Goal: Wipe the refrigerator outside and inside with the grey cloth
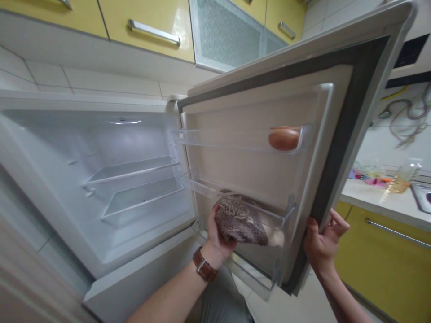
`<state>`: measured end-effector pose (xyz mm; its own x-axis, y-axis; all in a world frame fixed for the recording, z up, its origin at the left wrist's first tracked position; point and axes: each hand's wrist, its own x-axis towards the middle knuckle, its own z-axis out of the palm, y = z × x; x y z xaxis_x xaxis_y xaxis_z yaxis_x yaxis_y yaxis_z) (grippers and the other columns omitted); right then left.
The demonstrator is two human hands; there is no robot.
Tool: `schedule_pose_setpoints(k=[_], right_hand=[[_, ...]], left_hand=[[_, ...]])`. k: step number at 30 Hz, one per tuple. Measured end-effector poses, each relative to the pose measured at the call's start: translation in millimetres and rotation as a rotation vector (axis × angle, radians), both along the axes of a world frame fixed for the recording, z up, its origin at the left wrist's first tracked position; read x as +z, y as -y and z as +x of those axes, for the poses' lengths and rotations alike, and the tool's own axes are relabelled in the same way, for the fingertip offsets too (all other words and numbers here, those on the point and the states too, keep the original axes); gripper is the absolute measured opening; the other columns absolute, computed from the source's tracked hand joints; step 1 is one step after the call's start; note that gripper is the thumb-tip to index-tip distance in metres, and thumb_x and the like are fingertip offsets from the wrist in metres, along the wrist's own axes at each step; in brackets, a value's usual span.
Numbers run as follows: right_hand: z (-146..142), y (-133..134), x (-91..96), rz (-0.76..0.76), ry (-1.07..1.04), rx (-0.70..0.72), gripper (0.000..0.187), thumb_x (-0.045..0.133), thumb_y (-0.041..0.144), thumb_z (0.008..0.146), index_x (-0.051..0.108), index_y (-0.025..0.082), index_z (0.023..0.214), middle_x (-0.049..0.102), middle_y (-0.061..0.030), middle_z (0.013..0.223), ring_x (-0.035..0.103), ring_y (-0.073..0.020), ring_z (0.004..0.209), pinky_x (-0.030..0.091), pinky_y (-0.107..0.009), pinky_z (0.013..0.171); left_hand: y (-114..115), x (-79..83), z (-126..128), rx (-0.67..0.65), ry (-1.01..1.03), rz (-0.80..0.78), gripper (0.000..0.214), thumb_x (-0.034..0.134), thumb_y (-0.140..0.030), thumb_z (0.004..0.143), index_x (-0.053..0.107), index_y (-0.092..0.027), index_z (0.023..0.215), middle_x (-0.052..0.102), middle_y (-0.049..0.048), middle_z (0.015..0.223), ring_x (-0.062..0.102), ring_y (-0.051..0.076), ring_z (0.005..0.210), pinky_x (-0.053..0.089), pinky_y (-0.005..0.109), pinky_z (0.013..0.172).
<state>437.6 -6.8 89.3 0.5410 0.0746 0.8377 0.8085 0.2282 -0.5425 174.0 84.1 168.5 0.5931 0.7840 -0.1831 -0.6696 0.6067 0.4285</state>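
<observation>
A brown cloth [240,226] is held in the left hand [218,244], with the fingers curled around its near end and the thumb pressed along its side. The cloth is bunched at the clear middle bin [202,186] of the fridge door [242,168]; whether any of it is tucked inside the bin cannot be told. A brown strap watch [204,265] is worn on the left wrist. The edge of the door is pinched by the right hand [321,246], the thumb laid on the dark seal [353,112] and the fingers bent around the outer side.

A rounded brown object [284,138] is kept at the right end of the top bin [229,138]. Inside the fridge, 2 shelves [144,197] are fitted, 1 above the other. Yellow cabinets [151,18] are mounted overhead, and a glass jug [406,175] is set on the counter [362,190] at the right.
</observation>
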Motion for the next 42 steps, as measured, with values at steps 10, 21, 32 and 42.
schedule_pose_setpoints(k=[10, 21, 32, 42], right_hand=[[-11.2, 4.2, -0.5, 0.026, 0.038, -0.028, 0.058, 0.063, 0.053, 0.091, 0.043, 0.023, 0.135, 0.048, -0.0128, 0.131, 0.051, -0.032, 0.126, 0.037, -0.063, 0.111], [-17.7, 6.5, 3.5, 0.05, 0.058, -0.032, 0.053, 0.064, 0.048, 0.091, 0.045, 0.022, 0.134, 0.047, -0.014, 0.133, 0.05, -0.0333, 0.129, 0.036, -0.063, 0.111], [-22.5, 7.9, 7.8, 0.034, 0.046, -0.039, 0.05, 0.061, 0.046, 0.093, 0.044, 0.023, 0.134, 0.049, -0.0124, 0.131, 0.047, -0.0324, 0.132, 0.035, -0.06, 0.113], [-22.5, 8.5, 8.2, 0.057, 0.078, -0.015, 0.053, 0.064, 0.046, 0.092, 0.046, 0.021, 0.135, 0.048, -0.0136, 0.133, 0.046, -0.0325, 0.132, 0.033, -0.061, 0.114]], left_hand=[[-126.9, 12.5, -57.0, 0.562, 0.022, -0.021, 0.03, 0.044, -0.028, 0.099, 0.072, -0.019, 0.109, 0.075, 0.002, 0.085, 0.071, 0.018, 0.076, 0.058, 0.036, 0.087], [-66.1, 6.0, -28.2, 0.358, 0.072, 0.0, 0.032, 0.049, -0.031, 0.098, 0.073, -0.018, 0.114, 0.077, 0.0063, 0.095, 0.074, 0.022, 0.085, 0.059, 0.039, 0.086], [81.6, 6.8, 24.2, -0.208, 0.125, -0.096, 0.046, 0.062, -0.051, 0.09, 0.075, -0.014, 0.113, 0.077, 0.0151, 0.111, 0.07, 0.033, 0.113, 0.051, 0.05, 0.105], [30.0, 19.4, -48.8, 0.273, -0.138, -0.018, 0.032, 0.054, -0.028, 0.094, 0.071, -0.018, 0.12, 0.078, 0.008, 0.101, 0.074, 0.024, 0.094, 0.056, 0.044, 0.098]])
